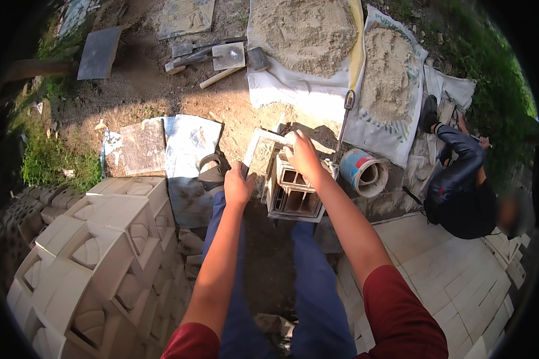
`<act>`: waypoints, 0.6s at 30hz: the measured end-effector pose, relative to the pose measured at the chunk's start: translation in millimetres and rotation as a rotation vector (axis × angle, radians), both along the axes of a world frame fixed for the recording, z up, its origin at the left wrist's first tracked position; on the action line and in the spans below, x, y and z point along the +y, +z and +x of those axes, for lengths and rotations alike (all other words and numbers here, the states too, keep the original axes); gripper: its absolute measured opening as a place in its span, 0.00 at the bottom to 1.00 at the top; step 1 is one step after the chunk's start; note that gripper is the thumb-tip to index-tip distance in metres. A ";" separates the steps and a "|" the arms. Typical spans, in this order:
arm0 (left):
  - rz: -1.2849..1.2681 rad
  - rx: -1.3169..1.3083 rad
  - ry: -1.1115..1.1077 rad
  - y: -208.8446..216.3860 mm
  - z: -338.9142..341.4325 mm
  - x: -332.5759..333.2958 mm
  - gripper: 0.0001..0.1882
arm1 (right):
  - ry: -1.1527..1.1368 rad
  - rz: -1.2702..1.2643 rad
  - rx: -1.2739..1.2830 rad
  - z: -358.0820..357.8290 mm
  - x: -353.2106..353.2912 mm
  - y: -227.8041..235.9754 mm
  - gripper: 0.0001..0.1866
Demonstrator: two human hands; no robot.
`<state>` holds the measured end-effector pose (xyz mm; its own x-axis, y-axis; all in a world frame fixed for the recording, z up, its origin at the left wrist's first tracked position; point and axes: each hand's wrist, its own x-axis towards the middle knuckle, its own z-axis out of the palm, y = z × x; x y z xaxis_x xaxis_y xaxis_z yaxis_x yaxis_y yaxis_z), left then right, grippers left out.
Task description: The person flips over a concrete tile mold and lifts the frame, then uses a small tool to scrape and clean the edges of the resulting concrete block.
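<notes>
My left hand is closed around the lower end of a pale, mortar-crusted angled frame. At the frame's other end my right hand is closed too, its fingers wrapped over the bar. Just below and right of the frame stands a boxy block mould with rectangular openings, between my legs. My right wrist passes over the mould's right upper part and hides some of it. Whether the frame is joined to the mould cannot be made out.
Left, pale hollow blocks are stacked high; more blocks lie right. A bucket stands beside the mould. Sand heaps lie on sacks ahead, near a shovel. Another person crouches at right.
</notes>
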<state>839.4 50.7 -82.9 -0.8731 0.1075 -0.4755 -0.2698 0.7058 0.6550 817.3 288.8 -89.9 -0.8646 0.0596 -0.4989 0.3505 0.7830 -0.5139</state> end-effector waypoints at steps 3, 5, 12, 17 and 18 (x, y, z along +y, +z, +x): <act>-0.095 0.076 -0.074 18.0 -33.0 -21.8 0.16 | -0.023 -0.025 0.069 -24.2 -20.5 27.2 0.21; -0.087 0.062 -0.107 34.7 -54.4 -38.7 0.16 | 0.020 -0.043 0.039 -41.9 -29.3 51.2 0.21; 0.551 -0.323 -0.026 105.9 -113.7 -107.0 0.13 | 0.151 0.133 0.153 -96.5 -62.2 151.7 0.24; 0.414 -0.434 -0.134 156.3 -119.6 -127.2 0.15 | 0.358 0.217 0.275 -118.2 -71.6 200.0 0.23; 0.484 -0.398 -0.069 167.2 -118.6 -134.8 0.15 | 0.420 0.248 0.226 -128.5 -81.9 226.0 0.23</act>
<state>720.8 -84.0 84.3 -0.6224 0.4420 -0.6460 -0.5233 0.3787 0.7634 688.8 206.9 136.2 -0.9236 -0.2217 -0.3128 -0.1166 0.9396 -0.3217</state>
